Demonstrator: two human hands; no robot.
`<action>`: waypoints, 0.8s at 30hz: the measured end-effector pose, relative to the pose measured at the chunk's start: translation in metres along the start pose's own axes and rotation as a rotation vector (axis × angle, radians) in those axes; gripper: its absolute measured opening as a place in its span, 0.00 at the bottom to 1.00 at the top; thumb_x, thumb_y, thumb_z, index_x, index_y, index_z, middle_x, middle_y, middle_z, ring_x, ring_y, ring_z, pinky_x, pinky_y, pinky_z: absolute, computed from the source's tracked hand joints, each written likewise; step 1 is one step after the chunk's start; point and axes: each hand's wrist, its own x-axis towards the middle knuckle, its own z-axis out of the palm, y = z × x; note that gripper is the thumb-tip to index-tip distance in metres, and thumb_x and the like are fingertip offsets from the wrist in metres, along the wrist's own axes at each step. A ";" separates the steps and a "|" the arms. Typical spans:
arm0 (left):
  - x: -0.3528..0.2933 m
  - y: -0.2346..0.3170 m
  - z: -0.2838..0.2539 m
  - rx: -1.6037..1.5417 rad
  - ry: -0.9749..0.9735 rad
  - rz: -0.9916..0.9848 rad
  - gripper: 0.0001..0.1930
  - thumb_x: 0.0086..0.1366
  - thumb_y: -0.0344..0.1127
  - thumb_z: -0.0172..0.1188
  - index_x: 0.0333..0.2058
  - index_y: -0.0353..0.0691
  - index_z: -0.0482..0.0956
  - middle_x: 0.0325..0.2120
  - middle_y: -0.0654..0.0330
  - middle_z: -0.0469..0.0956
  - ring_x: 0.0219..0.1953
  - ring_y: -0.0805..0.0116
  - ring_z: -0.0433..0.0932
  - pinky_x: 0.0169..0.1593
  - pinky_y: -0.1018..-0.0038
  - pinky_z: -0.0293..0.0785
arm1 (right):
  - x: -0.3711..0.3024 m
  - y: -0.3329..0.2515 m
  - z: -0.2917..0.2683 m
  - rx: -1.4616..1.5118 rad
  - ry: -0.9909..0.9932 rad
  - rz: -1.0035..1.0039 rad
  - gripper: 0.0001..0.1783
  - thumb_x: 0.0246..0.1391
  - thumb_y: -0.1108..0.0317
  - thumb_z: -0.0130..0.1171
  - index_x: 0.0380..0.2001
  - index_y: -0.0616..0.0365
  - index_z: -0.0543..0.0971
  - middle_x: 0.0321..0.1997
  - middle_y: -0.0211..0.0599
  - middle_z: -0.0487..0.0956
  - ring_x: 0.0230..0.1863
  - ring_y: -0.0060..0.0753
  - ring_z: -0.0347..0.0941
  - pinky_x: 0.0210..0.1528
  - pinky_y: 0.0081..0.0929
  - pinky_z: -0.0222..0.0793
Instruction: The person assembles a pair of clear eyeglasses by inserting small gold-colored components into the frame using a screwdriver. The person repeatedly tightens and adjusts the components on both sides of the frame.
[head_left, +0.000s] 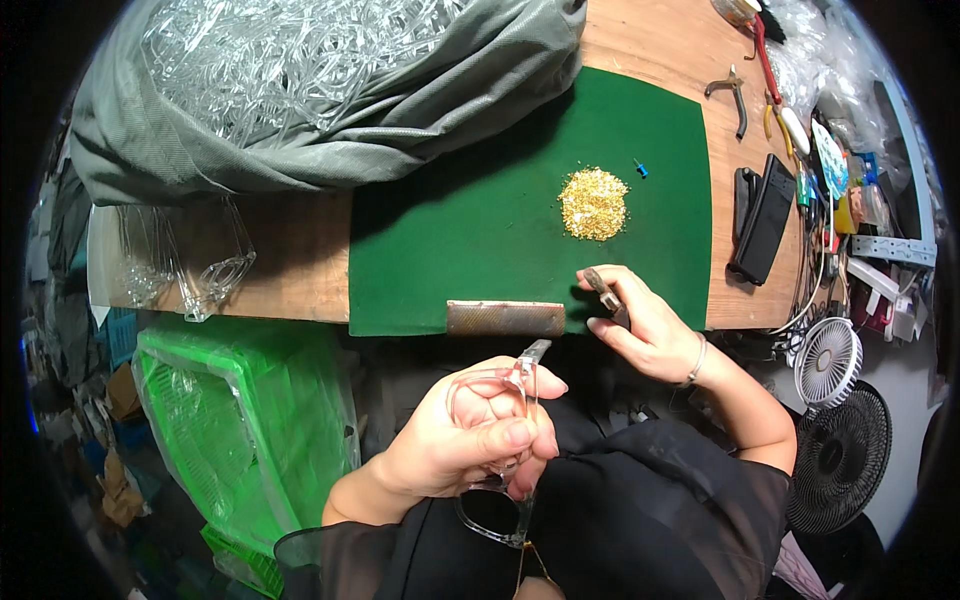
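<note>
A clear spectacle frame [526, 378] is gripped by the left hand [470, 435], off the near edge of the green mat [460, 240] and about level with its middle. A dark metal hand tool [603, 287] is closed in by the right hand [655, 325] near the mat's near right corner; whether its jaws are parted cannot be told. From that hand, the frame lies leftward and bodyward. Its long axis is set roughly square to the near edge, the far end being pointed toward the ridged block [505, 319].
</note>
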 end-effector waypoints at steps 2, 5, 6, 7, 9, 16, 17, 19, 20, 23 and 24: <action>0.002 -0.002 -0.001 -0.049 -0.026 0.037 0.21 0.59 0.31 0.60 0.49 0.32 0.66 0.26 0.51 0.77 0.20 0.68 0.75 0.20 0.77 0.70 | -0.004 0.002 0.001 0.032 -0.070 0.020 0.27 0.48 0.77 0.53 0.53 0.63 0.62 0.55 0.44 0.65 0.52 0.36 0.65 0.54 0.29 0.61; 0.005 -0.003 0.001 -0.105 -0.040 0.061 0.21 0.59 0.31 0.59 0.49 0.31 0.66 0.26 0.50 0.77 0.19 0.68 0.75 0.19 0.78 0.70 | -0.005 0.003 0.002 0.005 -0.061 0.019 0.29 0.49 0.80 0.52 0.56 0.62 0.62 0.59 0.42 0.65 0.55 0.28 0.64 0.56 0.25 0.61; 0.005 -0.003 0.002 -0.120 -0.036 0.070 0.20 0.59 0.30 0.59 0.49 0.31 0.67 0.26 0.50 0.77 0.19 0.67 0.74 0.19 0.78 0.70 | -0.004 0.007 0.005 -0.009 -0.016 -0.014 0.28 0.49 0.80 0.52 0.56 0.62 0.62 0.58 0.41 0.66 0.56 0.27 0.64 0.56 0.25 0.61; 0.005 -0.003 0.002 -0.120 -0.033 0.070 0.20 0.59 0.30 0.59 0.49 0.31 0.67 0.26 0.50 0.77 0.19 0.67 0.74 0.19 0.77 0.70 | -0.003 0.009 0.006 -0.024 0.028 -0.047 0.27 0.49 0.80 0.52 0.56 0.62 0.63 0.57 0.41 0.67 0.56 0.26 0.64 0.56 0.25 0.61; 0.006 -0.002 0.002 -0.118 -0.029 0.070 0.20 0.59 0.30 0.59 0.49 0.31 0.67 0.26 0.50 0.76 0.19 0.67 0.74 0.19 0.76 0.70 | -0.001 0.006 0.005 0.171 0.024 0.158 0.20 0.51 0.79 0.52 0.50 0.63 0.67 0.51 0.38 0.73 0.53 0.27 0.67 0.55 0.25 0.62; 0.007 -0.001 0.004 -0.132 0.028 0.054 0.20 0.59 0.31 0.59 0.49 0.31 0.67 0.26 0.52 0.76 0.19 0.65 0.74 0.20 0.74 0.71 | 0.003 0.011 0.011 -0.005 0.086 0.039 0.16 0.48 0.78 0.55 0.43 0.62 0.70 0.41 0.39 0.74 0.42 0.31 0.72 0.46 0.25 0.67; 0.008 -0.001 0.004 -0.133 0.031 0.053 0.20 0.59 0.31 0.59 0.49 0.31 0.67 0.27 0.52 0.76 0.19 0.65 0.74 0.21 0.74 0.71 | 0.004 0.009 0.011 -0.062 0.087 -0.006 0.16 0.47 0.77 0.55 0.42 0.62 0.70 0.39 0.40 0.74 0.41 0.32 0.72 0.44 0.26 0.67; 0.008 -0.001 0.004 -0.140 0.041 0.047 0.20 0.59 0.31 0.59 0.49 0.31 0.67 0.27 0.53 0.76 0.19 0.65 0.74 0.21 0.75 0.71 | 0.005 0.007 0.012 -0.094 0.096 -0.040 0.15 0.45 0.76 0.57 0.39 0.61 0.71 0.37 0.40 0.74 0.37 0.35 0.72 0.40 0.26 0.67; 0.008 -0.001 0.004 -0.148 0.044 0.038 0.20 0.59 0.31 0.59 0.49 0.32 0.67 0.28 0.53 0.76 0.19 0.65 0.74 0.21 0.75 0.71 | 0.005 0.006 0.012 -0.107 0.097 -0.050 0.15 0.45 0.76 0.57 0.39 0.61 0.71 0.36 0.40 0.73 0.36 0.34 0.72 0.40 0.26 0.67; 0.009 0.002 0.005 -0.170 0.059 0.009 0.19 0.60 0.30 0.58 0.49 0.32 0.67 0.28 0.53 0.76 0.20 0.66 0.75 0.23 0.76 0.71 | 0.007 0.011 0.015 -0.095 0.147 -0.065 0.14 0.43 0.76 0.58 0.36 0.61 0.72 0.33 0.39 0.73 0.35 0.35 0.72 0.39 0.28 0.67; 0.010 0.002 0.006 -0.179 0.064 -0.004 0.19 0.60 0.30 0.58 0.49 0.33 0.67 0.29 0.53 0.76 0.20 0.67 0.75 0.23 0.76 0.72 | 0.007 0.011 0.016 -0.083 0.172 -0.063 0.13 0.43 0.76 0.59 0.35 0.61 0.72 0.32 0.39 0.73 0.34 0.36 0.72 0.39 0.29 0.68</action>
